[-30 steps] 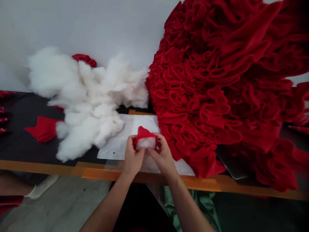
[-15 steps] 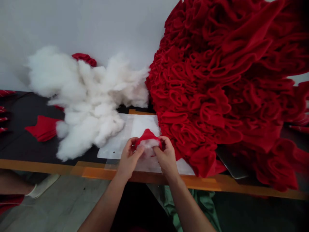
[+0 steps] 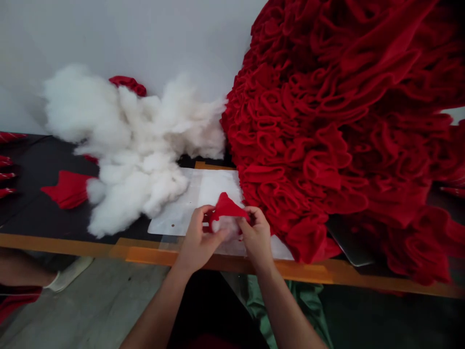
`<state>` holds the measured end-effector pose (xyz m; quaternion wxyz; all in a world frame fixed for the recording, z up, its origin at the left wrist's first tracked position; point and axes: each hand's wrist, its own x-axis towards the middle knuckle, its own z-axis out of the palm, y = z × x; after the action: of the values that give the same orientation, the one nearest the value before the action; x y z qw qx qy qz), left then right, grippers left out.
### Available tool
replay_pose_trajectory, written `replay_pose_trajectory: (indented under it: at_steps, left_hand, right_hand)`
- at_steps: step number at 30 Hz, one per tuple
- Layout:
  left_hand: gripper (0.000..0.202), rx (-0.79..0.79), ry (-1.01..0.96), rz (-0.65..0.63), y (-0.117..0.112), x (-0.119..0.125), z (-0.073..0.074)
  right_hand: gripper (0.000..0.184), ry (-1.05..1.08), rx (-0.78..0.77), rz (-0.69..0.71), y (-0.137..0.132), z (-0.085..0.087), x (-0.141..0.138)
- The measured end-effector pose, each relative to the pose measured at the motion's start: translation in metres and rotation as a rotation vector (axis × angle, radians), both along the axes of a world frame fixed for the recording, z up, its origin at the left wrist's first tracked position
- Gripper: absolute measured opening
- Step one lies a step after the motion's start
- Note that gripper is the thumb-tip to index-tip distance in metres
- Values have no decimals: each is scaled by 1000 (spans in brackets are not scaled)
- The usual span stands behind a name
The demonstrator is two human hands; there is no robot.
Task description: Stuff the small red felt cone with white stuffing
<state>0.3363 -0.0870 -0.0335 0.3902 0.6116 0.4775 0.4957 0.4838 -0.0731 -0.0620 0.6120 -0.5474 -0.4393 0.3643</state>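
Observation:
Both of my hands grip a small red felt pouch (image 3: 227, 207) with white stuffing (image 3: 225, 226) showing at its open end. My left hand (image 3: 198, 240) pinches its left edge, thumb pressed against the stuffing. My right hand (image 3: 257, 235) pinches the right edge. The pouch hovers just above a clear plastic sheet (image 3: 178, 213) on the table's front edge (image 3: 145, 252). A big heap of white stuffing (image 3: 127, 150) lies to the left of my hands, and a tall pile of red felt pieces (image 3: 345, 126) rises to the right.
A flat red felt piece (image 3: 67, 189) lies left of the stuffing on the dark tabletop. More red bits (image 3: 6, 167) sit at the far left edge. Another person's leg and white shoe (image 3: 54, 281) show below the table at left. A white wall stands behind.
The pouch has turned from a rounded shape with stuffing facing me to a pointed flap on top. My hands have dropped slightly toward the table's edge and my left thumb now presses the stuffing.

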Motion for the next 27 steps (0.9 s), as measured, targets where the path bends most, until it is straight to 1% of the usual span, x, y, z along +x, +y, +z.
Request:
replay_pose_trajectory:
  at_steps: [1,2,4,5,7,8,10,13,15,17,20,21,22,24,25,27]
  left_hand:
    - [38,-27,-20,-46,-1,-3,2]
    - [31,-42,-21,-53,-2,-6,3]
    - [16,-57,-2,29,0,-7,4]
    - [12,-72,-5,85,1,-6,2]
    - [11,-125,-58,164,4,-1,-2]
    - [12,-144,-89,191,5,1,-4]
    - [11,-117,-101,246,4,6,-9]
    - [11,40,-11,355,0,10,-15]
    - [11,113,38,395,-1,10,-17]
    - [12,109,45,404,0,9,-17]
    - [12,34,24,403,2,9,-19]
    - [12,17,17,404,2,10,-19]
    - [13,10,9,404,1,10,-19]
    - [15,6,-45,368,-2,12,-19]
    - [17,3,-119,333,-4,13,-18]
    - [23,-11,-382,259,-7,13,-14]
  right_hand:
    - [19,7,6,31,-2,1,1]
    - [20,8,22,73,-5,3,2]
    - [26,-30,75,188,-11,7,3]
    - [33,-63,92,246,-14,8,3]
    - [48,-112,84,298,-18,10,1]
    - [51,-117,61,281,-18,9,0]
    - [45,-107,11,169,-18,7,-3]
    - [34,-130,-25,-15,-13,6,-8]
    - [31,-149,-27,-59,-12,6,-10]
    - [33,-125,-16,-28,-14,6,-12]
    - [47,10,12,163,-18,5,-14]
    - [51,49,16,216,-19,4,-14]
    - [52,71,13,234,-19,3,-14]
    - [45,83,-19,171,-17,3,-13]
    - [40,100,-38,122,-15,4,-12]
    - [33,211,-52,78,-11,9,-10]
